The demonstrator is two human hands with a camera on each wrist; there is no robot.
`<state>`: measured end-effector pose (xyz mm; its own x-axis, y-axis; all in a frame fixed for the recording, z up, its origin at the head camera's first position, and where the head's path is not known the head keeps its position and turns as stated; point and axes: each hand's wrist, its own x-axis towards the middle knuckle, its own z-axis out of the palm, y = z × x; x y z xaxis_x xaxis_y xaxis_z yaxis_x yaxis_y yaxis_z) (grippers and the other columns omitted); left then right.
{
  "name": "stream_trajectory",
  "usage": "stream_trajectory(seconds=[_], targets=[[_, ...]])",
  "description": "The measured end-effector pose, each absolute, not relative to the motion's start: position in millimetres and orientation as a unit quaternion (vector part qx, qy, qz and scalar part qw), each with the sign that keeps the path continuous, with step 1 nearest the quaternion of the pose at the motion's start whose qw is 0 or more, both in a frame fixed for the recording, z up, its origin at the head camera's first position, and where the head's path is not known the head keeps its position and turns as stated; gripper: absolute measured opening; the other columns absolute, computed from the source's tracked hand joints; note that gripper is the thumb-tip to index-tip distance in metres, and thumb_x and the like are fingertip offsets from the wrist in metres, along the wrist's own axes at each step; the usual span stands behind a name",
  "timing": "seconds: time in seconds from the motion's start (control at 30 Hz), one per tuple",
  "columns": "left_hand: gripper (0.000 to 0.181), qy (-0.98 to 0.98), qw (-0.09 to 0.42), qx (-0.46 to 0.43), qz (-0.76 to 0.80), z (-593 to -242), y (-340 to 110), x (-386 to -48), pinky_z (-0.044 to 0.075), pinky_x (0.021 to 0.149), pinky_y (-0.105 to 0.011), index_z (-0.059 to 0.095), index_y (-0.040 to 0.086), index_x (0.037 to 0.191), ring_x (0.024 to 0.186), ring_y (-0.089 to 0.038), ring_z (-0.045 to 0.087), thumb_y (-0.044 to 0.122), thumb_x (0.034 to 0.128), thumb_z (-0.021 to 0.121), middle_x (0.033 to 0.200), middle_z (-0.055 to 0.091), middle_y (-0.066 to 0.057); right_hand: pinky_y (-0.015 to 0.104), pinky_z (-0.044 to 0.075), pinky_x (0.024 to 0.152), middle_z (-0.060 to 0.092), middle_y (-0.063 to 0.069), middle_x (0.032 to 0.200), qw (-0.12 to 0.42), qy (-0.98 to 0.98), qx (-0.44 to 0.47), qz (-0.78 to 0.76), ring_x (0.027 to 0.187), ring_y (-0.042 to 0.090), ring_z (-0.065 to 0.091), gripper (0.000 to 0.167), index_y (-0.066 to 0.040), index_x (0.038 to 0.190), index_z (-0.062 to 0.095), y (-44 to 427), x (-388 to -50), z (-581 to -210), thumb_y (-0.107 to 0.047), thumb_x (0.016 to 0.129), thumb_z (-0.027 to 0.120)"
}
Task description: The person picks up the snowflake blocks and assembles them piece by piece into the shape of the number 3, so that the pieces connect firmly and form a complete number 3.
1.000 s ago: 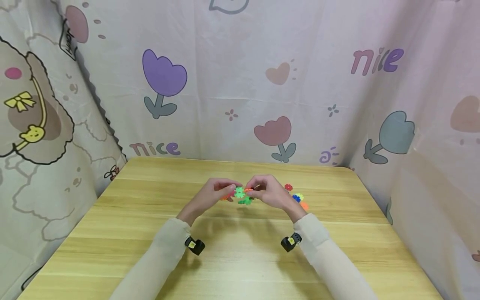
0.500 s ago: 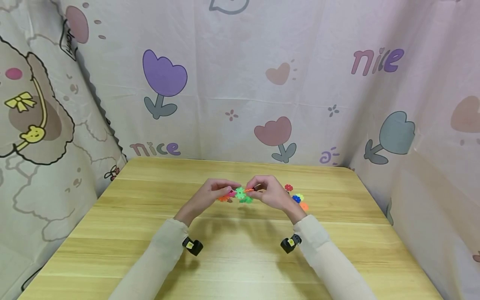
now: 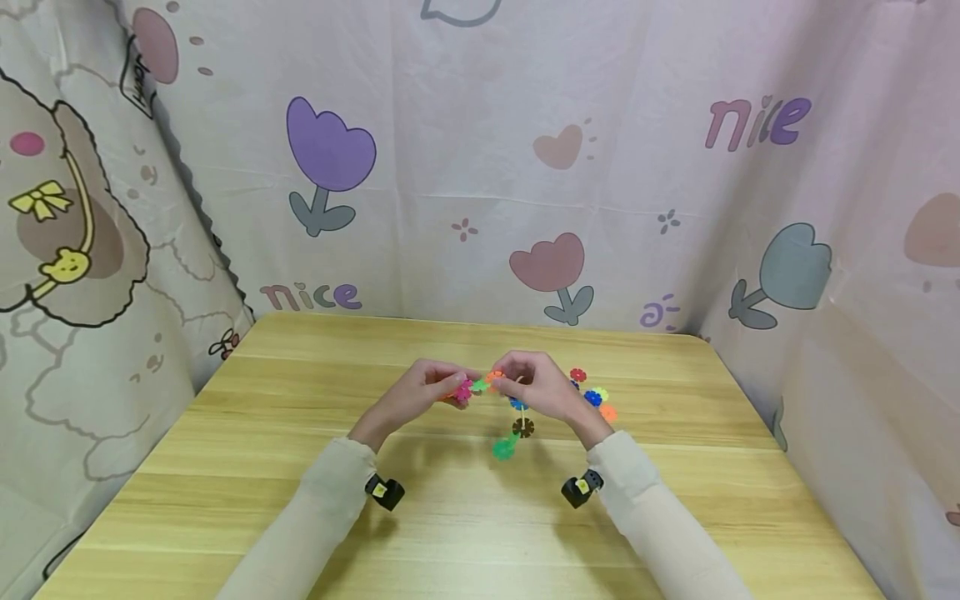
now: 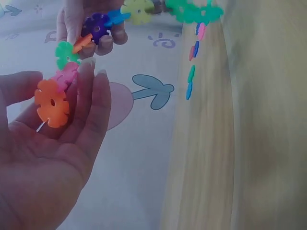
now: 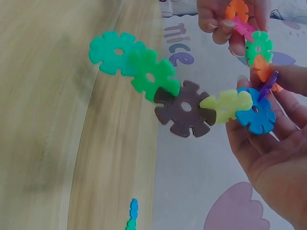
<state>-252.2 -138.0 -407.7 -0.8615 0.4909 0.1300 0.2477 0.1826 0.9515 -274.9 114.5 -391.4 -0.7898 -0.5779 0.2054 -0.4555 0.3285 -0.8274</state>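
A chain of notched plastic discs spans both hands. My left hand (image 3: 420, 395) holds its orange disc (image 4: 52, 102) and pink disc (image 4: 66, 75) end between thumb and fingers. Beside it is a green disc (image 4: 67, 55), joined to a second orange disc (image 5: 261, 68), which the right hand (image 3: 542, 387) pinches. In the right wrist view a purple disc (image 5: 268, 86) and a blue disc (image 5: 256, 110) lie against the right fingers. From there a yellow disc (image 5: 226, 106), a brown disc (image 5: 185, 109) and two green discs (image 5: 152, 75) hang off free.
More joined discs, red (image 3: 577, 375), dark blue (image 3: 593, 398), yellow and orange (image 3: 609, 412), lie on the wooden table (image 3: 450, 533) right of the right hand. A patterned curtain (image 3: 450, 150) stands behind the table and at both sides.
The brown and green end of the chain now hangs below the right hand, nearer the table's front. The middle green and orange discs between the hands have turned. Both hands stay almost in place.
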Motion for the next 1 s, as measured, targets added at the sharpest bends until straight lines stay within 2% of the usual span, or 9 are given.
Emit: stream_trajectory(seconds=[0.07,0.17,0.27,0.4,0.5,0.6,0.7,0.8,1.0], targets=[[0.039,0.756,0.11,0.247,0.596,-408.2,-138.6,-252.6,0.062,0.09,-0.032,0.066,-0.004,0.133,0.095,-0.031,0.074,0.024,0.1099,0.051,0.114,0.075,-0.021,0.023,0.051,0.061,0.071,0.023,0.091,0.064,0.815,-0.314,-0.483,0.071,0.021,0.062,0.012,-0.008,0.109,0.072,114.3,-275.3,-392.1,-0.016,0.101,0.067],[0.041,0.748,0.12,0.256,0.6,-408.6,-139.0,-253.2,0.063,0.091,-0.034,0.064,-0.007,0.134,0.093,-0.027,0.075,0.024,0.1111,0.048,0.12,0.073,-0.025,0.024,0.054,0.062,0.071,0.027,0.091,0.072,0.814,-0.307,-0.488,0.073,0.025,0.066,0.012,-0.007,0.108,0.072,113.8,-275.3,-392.8,-0.015,0.102,0.065],[0.04,0.753,0.122,0.254,0.595,-409.2,-138.7,-253.3,0.063,0.09,-0.035,0.064,-0.005,0.134,0.095,-0.032,0.075,0.023,0.1098,0.051,0.119,0.073,-0.027,0.024,0.054,0.062,0.071,0.024,0.089,0.078,0.815,-0.301,-0.489,0.072,0.024,0.065,0.012,-0.007,0.107,0.072,113.6,-274.5,-392.6,-0.015,0.103,0.064],[0.033,0.774,0.106,0.245,0.573,-410.4,-137.2,-252.6,0.063,0.09,-0.041,0.068,0.004,0.132,0.098,-0.039,0.073,0.02,0.1039,0.063,0.114,0.075,-0.019,0.027,0.055,0.065,0.072,0.013,0.091,0.076,0.816,-0.303,-0.486,0.072,0.019,0.061,0.01,-0.008,0.105,0.074,113.3,-272.7,-391.3,-0.015,0.101,0.067],[0.032,0.79,0.086,0.246,0.555,-411.2,-135.0,-252.6,0.062,0.09,-0.045,0.07,0.01,0.13,0.102,-0.035,0.071,0.019,0.0999,0.069,0.118,0.075,-0.01,0.035,0.061,0.071,0.072,0.013,0.096,0.074,0.81,-0.312,-0.49,0.076,0.023,0.064,0.008,-0.007,0.103,0.075,113.4,-272.1,-391.3,-0.012,0.099,0.07],[0.032,0.8,0.069,0.245,0.543,-410.5,-132.4,-252.6,0.061,0.092,-0.041,0.071,0.013,0.129,0.108,-0.025,0.07,0.02,0.0978,0.072,0.124,0.074,-0.007,0.034,0.063,0.076,0.073,0.014,0.101,0.069,0.806,-0.323,-0.492,0.083,0.025,0.066,0.008,-0.007,0.103,0.076,113.8,-272.5,-392.0,-0.01,0.097,0.071],[0.033,0.804,0.061,0.245,0.539,-408.6,-130.7,-252.0,0.061,0.094,-0.036,0.071,0.012,0.129,0.112,-0.021,0.069,0.02,0.0972,0.073,0.126,0.074,-0.008,0.026,0.061,0.08,0.074,0.014,0.104,0.062,0.803,-0.333,-0.49,0.087,0.022,0.067,0.009,-0.007,0.104,0.076,114.1,-273.2,-392.9,-0.008,0.097,0.071],[0.034,0.804,0.057,0.249,0.537,-407.6,-130.1,-251.9,0.061,0.093,-0.035,0.071,0.009,0.13,0.112,-0.022,0.069,0.019,0.097,0.073,0.125,0.074,-0.011,0.024,0.06,0.083,0.075,0.012,0.105,0.059,0.802,-0.344,-0.485,0.089,0.021,0.068,0.01,-0.008,0.105,0.077,113.7,-273.7,-393.4,-0.007,0.097,0.071],[0.032,0.803,0.053,0.257,0.535,-406.3,-129.2,-251.5,0.061,0.094,-0.036,0.071,0.007,0.129,0.11,-0.024,0.071,0.016,0.0977,0.072,0.124,0.074,-0.013,0.027,0.06,0.084,0.075,0.009,0.109,0.073,0.804,-0.369,-0.46,0.09,0.032,0.068,0.013,-0.011,0.11,0.076,114.1,-273.1,-394.6,-0.008,0.1,0.067]])
